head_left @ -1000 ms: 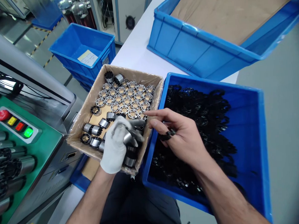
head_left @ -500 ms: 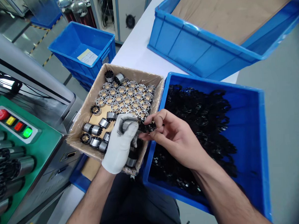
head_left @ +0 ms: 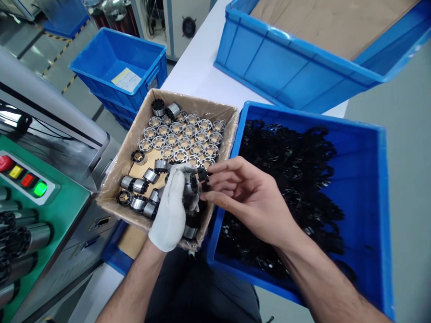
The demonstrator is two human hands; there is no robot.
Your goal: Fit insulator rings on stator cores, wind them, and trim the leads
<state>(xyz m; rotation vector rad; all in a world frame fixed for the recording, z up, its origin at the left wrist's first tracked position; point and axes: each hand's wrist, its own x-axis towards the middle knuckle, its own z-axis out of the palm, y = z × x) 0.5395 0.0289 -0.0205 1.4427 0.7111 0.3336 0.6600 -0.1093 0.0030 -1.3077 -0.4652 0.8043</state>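
My left hand, in a white glove, is closed around a silver metal ring core over the near part of a lined cardboard box. Thumb and fingers of my bare right hand pinch a black toothed plastic ring at the core's right end; whether the two are fully joined is hidden. Inside the box, bare metal cores stand in rows at the far side. Cores with black end pieces lie loose nearer me.
A blue bin heaped with black plastic rings is at the right. Behind it stands a larger blue crate with brown sheeting. Blue totes are at the back left. On the left, a green machine carries lit buttons and cores.
My right hand has brought the black plastic ring leftward against the core. My left hand has turned, so the core's end now faces my right fingers.
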